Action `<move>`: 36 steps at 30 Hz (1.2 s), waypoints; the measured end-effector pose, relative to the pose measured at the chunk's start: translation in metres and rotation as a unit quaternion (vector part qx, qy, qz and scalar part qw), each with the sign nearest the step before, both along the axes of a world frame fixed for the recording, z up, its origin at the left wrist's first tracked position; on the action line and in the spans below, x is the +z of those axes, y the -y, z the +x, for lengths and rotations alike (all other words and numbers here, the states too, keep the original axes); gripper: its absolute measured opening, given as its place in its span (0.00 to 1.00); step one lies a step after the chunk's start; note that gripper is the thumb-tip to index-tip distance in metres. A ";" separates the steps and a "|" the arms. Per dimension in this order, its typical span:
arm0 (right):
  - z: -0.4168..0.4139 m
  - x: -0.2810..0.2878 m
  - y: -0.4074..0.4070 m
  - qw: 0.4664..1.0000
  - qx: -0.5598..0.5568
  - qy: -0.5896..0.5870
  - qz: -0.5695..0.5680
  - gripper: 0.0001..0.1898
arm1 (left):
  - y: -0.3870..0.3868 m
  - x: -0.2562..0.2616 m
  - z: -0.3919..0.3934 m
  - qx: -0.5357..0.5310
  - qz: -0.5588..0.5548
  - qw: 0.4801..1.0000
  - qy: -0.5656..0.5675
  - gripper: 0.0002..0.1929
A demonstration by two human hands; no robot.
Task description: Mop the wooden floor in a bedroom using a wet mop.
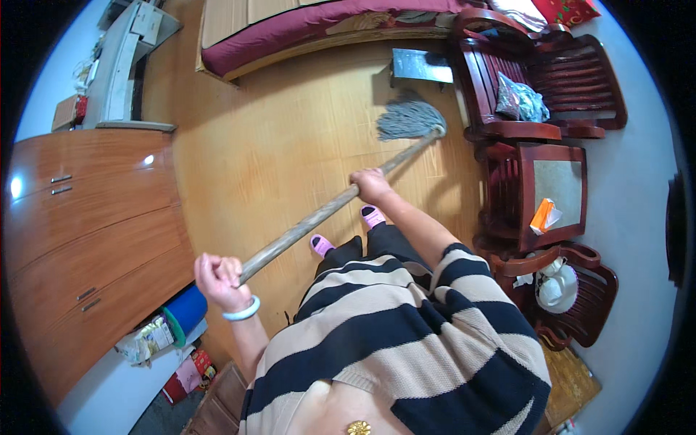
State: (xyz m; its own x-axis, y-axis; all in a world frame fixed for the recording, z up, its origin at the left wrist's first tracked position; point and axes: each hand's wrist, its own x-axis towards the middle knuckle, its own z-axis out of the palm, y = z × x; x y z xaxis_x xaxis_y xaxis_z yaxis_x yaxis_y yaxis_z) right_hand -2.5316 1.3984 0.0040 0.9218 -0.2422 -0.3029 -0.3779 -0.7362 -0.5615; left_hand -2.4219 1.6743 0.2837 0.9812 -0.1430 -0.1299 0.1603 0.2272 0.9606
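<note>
My left hand (219, 280) is closed around the upper end of a wooden mop handle (304, 225), and a pale bangle circles that wrist. Farther down the same handle, my right hand (372, 185) grips it from above. The handle slants away from me to the right. At its far end the grey string mop head (410, 119) lies spread on the wood-look floor (272, 136), just short of a small low stool (421, 65). My feet, in pink slippers (322, 246), stand on the floor below the handle.
A bed with a maroon sheet (304, 32) spans the far side. Dark wooden armchairs (576, 81) and a side table (554, 190) with a tissue pack (544, 216) line the right. On the left stand a brown cabinet (98, 217), a blue bin (187, 310) and a grey desk (117, 70).
</note>
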 end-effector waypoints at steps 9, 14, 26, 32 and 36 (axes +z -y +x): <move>-0.057 0.012 -0.081 0.988 -0.133 0.068 -0.026 0.07 | -0.041 0.011 0.008 -0.149 -0.090 0.985 -0.007 0.12; -0.021 0.019 -0.171 0.980 -0.119 0.148 -0.057 0.08 | -0.136 0.039 0.016 -0.158 -0.079 0.982 0.066 0.12; 0.133 0.014 -0.383 0.961 0.008 0.277 0.002 0.09 | -0.356 0.058 -0.015 0.000 0.075 0.963 0.259 0.06; 0.186 0.004 -0.535 0.948 0.135 0.266 0.114 0.08 | -0.438 0.083 -0.058 0.148 0.250 0.897 0.334 0.11; 0.188 0.037 -0.594 0.947 0.254 0.169 0.095 0.06 | -0.451 0.107 -0.087 0.184 0.346 0.854 0.343 0.13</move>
State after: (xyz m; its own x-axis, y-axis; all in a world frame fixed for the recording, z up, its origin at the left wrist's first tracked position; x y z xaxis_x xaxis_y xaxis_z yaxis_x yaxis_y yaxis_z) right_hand -2.3436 1.9928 0.0407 0.9566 0.2889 0.0376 0.2242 -0.6475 -0.7283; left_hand -2.5093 2.1250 0.3908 0.8226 0.0688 0.5644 -0.4538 -0.5186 0.7246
